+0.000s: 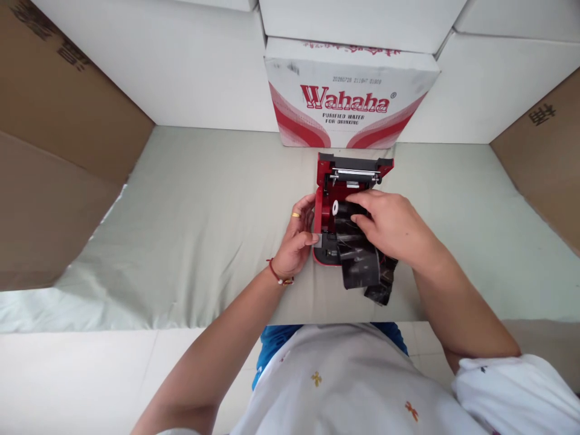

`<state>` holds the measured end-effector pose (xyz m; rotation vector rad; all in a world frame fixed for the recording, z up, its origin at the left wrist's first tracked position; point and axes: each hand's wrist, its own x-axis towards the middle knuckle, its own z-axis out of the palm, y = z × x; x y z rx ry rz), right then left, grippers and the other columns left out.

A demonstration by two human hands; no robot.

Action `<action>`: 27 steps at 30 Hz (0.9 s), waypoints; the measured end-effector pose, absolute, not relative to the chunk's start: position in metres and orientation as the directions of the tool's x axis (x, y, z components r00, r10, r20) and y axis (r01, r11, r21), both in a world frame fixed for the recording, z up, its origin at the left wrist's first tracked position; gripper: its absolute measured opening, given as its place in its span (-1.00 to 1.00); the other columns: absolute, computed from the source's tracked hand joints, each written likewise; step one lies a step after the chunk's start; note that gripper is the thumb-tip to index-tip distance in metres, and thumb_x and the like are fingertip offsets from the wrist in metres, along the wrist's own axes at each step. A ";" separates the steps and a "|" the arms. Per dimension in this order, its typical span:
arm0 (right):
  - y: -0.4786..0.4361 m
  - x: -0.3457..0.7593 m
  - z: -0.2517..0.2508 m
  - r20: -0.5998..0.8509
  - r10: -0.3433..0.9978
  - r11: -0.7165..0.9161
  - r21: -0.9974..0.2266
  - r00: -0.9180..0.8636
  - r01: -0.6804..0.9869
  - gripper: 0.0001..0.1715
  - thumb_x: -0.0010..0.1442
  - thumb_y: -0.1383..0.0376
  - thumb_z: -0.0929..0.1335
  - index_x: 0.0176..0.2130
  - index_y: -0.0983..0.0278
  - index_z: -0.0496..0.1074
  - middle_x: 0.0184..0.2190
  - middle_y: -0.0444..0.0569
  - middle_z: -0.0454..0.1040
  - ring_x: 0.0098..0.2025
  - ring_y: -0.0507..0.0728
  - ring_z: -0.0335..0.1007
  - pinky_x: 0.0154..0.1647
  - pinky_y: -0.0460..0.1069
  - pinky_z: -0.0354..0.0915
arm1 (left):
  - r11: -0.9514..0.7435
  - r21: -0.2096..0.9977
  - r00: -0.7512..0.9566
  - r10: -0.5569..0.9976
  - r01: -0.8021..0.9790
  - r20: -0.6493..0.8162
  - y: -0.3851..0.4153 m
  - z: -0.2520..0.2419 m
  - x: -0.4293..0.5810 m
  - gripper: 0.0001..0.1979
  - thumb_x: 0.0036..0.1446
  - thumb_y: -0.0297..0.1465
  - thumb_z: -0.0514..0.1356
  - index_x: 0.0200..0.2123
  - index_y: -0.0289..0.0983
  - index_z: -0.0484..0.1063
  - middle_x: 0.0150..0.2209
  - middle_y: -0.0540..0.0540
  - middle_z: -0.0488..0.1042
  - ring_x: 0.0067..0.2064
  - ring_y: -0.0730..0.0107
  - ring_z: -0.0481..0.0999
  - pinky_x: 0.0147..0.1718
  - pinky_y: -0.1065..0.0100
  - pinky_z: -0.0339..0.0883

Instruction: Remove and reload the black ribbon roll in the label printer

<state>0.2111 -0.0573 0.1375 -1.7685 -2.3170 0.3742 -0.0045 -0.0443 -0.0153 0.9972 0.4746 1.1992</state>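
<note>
1. Device (331,188): I see it open on green cloth (203,211).
2. Left hand (296,238): I have it gripping the device's left side.
3. Right hand (385,222): I have it pinching black roll (345,208) over the cavity.

Head-worn view, facing forward and down, near red device (336,192)

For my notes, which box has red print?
The Wahaha box, behind the red device. The other white boxes show no print; the brown boxes carry black characters.
</note>
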 end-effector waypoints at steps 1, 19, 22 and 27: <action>-0.055 0.207 0.136 -0.015 0.967 0.242 -0.265 -0.255 0.933 -0.53 0.47 0.37 0.38 0.25 0.21 0.71 0.15 0.14 0.79 0.05 0.36 0.74 -0.03 0.18 0.55 | 0.025 0.840 0.337 0.922 -0.543 0.190 -0.044 -0.015 -0.005 -0.14 0.09 -0.10 0.60 0.44 0.07 0.46 0.60 -0.08 0.38 0.64 -0.13 0.30 0.63 -0.13 0.20; -0.082 0.219 0.137 0.235 0.865 0.499 -0.503 -0.444 0.706 -0.68 0.62 0.29 0.36 0.15 0.18 0.73 0.13 0.07 0.81 0.09 0.29 0.71 0.19 0.24 0.59 | -0.645 0.748 -0.017 0.755 0.156 0.655 -0.076 0.003 -0.015 -0.44 0.36 -0.12 0.36 0.38 0.06 0.49 0.35 -0.18 0.50 0.52 -0.24 0.41 0.53 -0.36 0.28; -0.115 0.233 0.134 0.331 0.791 0.608 -0.525 -0.514 0.596 -0.70 0.59 0.34 0.41 0.13 0.13 0.74 0.12 0.04 0.82 0.13 0.29 0.68 0.18 0.27 0.65 | -0.836 0.404 0.086 0.464 0.371 0.881 -0.091 0.012 -0.018 -0.44 0.30 -0.26 0.31 0.36 0.08 0.56 0.13 -0.13 0.65 0.30 -0.12 0.58 0.37 -0.21 0.45; -0.143 0.247 0.127 0.324 0.757 0.641 -0.537 -0.568 0.548 -0.53 0.53 0.45 0.44 0.30 0.12 0.68 0.30 0.05 0.75 0.36 0.31 0.65 0.40 0.32 0.60 | -0.896 0.230 0.333 0.365 0.380 0.869 -0.104 0.003 -0.009 -0.40 0.28 -0.29 0.31 0.38 0.18 0.59 -0.03 0.00 0.79 0.13 -0.01 0.66 0.44 -0.11 0.35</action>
